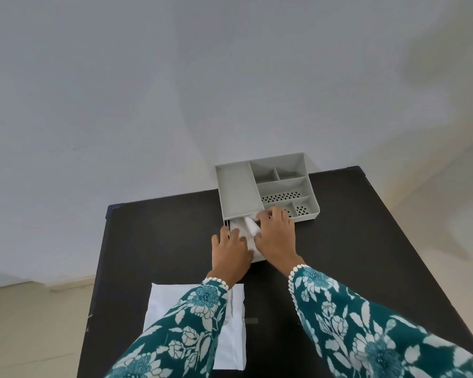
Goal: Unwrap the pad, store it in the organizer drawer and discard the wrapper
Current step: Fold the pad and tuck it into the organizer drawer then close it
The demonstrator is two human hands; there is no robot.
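A grey organizer (238, 189) with several compartments stands at the far edge of the black table (161, 236). Its drawer (258, 258) is pulled out toward me, and the white pad (250, 227) lies folded inside it. My right hand (277, 236) presses on the pad from the right, fingers over it. At the drawer's left side, my left hand (231, 255) rests on the pad and the drawer edge. The opened white wrapper (161, 304) lies flat on the table near me, partly under my left sleeve.
A pale wall rises directly behind the organizer. The table's left edge drops to a light floor (33, 323). My patterned sleeves cover much of the table's near part.
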